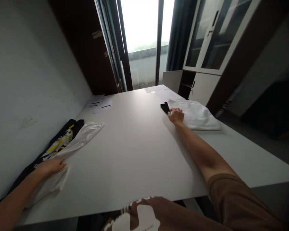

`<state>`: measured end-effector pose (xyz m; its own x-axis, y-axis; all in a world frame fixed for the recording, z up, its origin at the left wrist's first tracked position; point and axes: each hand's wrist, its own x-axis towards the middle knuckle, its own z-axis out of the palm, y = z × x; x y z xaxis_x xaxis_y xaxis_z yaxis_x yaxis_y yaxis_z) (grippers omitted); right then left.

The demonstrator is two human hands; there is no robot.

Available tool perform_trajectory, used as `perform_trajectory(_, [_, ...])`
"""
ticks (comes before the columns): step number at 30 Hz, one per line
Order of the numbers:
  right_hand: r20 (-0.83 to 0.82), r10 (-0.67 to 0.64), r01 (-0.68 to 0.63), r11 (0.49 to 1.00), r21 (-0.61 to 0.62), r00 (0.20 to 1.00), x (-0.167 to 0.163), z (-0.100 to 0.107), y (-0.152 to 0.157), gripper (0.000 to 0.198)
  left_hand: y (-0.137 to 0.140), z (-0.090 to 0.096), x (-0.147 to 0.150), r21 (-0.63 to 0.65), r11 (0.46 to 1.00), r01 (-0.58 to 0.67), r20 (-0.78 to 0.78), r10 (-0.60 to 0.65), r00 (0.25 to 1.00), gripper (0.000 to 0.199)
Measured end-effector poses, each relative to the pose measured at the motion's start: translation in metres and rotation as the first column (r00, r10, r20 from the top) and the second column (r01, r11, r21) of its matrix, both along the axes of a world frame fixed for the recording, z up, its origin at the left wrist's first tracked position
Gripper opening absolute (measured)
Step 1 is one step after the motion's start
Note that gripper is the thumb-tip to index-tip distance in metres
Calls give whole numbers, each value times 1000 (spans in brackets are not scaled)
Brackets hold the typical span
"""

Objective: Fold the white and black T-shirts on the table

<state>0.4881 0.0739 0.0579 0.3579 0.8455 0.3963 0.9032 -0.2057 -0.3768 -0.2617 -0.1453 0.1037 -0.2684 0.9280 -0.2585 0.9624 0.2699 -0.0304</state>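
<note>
On the left of the table, my left hand is closed on a white garment, which lies in a long wrinkled strip and bunches around the fingers. A black garment with a yellow and white print lies beside it, against the wall. Across the table, my right hand rests with curled fingers at the left edge of a folded white cloth. A small piece of black fabric sticks out by those fingers. The fingertips are partly hidden, and the grip looks closed on the white cloth's edge.
The white table reaches toward a bright window. Printed papers lie at its far left, and another sheet at the far end. A glass-door cabinet stands behind on the right. The wall borders the left side.
</note>
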Motion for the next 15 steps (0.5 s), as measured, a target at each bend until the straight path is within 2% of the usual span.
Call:
perform_trajectory(2, [-9,-81,81,995,-58,997,15,-4,3,42,3,-6,16,-11,993,121,-6,-121,993,31])
perform_trajectory(4, [-17,-134,131,986,-106,991,24,-5,9,50,12,-14,46,94,959,268,43,-273,961,35])
perform_trajectory(6, [-14,-157,154,977,-147,987,26,-5,18,53,28,-21,77,204,899,386,98,-411,906,39])
perform_trajectory(8, [-2,-169,166,968,-186,986,24,-2,28,49,49,-26,96,265,869,418,134,-463,876,44])
perform_trajectory(10, [0,-186,182,961,-209,983,23,1,37,41,69,-29,95,290,892,345,139,-396,908,47])
perform_trajectory(13, [-42,-199,185,957,-223,979,26,5,44,35,92,-27,61,311,946,92,69,-120,990,44])
perform_trajectory(15, [-93,-199,172,956,-238,976,31,9,46,33,99,-26,32,318,946,-64,23,60,998,35])
